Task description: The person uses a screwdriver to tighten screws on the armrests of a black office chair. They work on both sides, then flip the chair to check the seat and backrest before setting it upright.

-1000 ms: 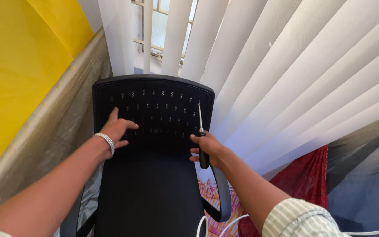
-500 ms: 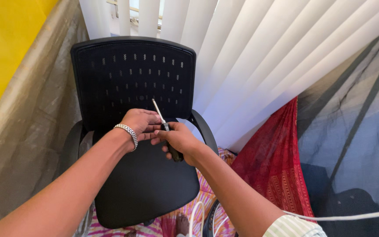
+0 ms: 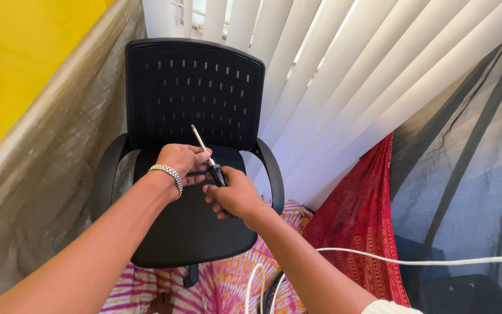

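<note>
Head view: right hand (image 3: 236, 195) hides screwdriver (image 3: 207, 156) handle.

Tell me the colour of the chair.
Black, with small slots in the backrest; the chair shows in the head view.

My chair (image 3: 196, 99) is black with small perforations; blinds (image 3: 344, 75) white, wall (image 3: 24, 52) yellow, cloth (image 3: 361, 227) red, patterned, floor sheet (image 3: 228, 285) seemingly pink-orange tie-dye.
</note>
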